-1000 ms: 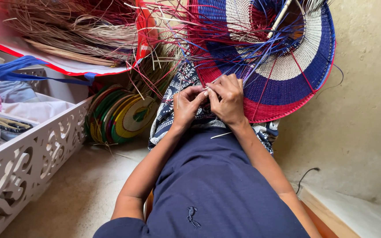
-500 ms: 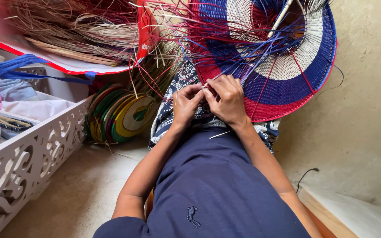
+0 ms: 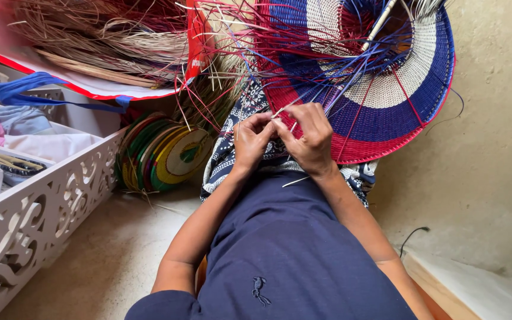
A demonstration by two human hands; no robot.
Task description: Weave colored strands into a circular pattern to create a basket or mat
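Both hands pinch at one spot: left hand (image 3: 252, 139) and right hand (image 3: 309, 139) meet fingertip to fingertip on a pale strand (image 3: 281, 112) at the inner edge of the basket (image 3: 386, 112). Each grip is closed down to a fine pinch; only the strand shows between the fingers.

Change: against the views of a second and half a second ago, the hands sit at the same spot on the weave, with only small finger shifts. Judgement: work proceeds stitch by stitch at one point of the coil.

Layout, largest to smallest:
1. Basket: a wide red, blue and white woven disc, propped on the lap and tilted toward the wall (image 3: 493, 148) on the right, its red rim close to it.
2. White fretwork crate (image 3: 48, 207), well apart on the left.
3. Bundle of dry fibre (image 3: 102, 35), above the crate.
4. Stack of coiled mats (image 3: 167, 157), on the floor (image 3: 108, 261), just left of the knee.

Open room: bare floor lies left of the lap; loose red and blue strands crowd the space above the hands.
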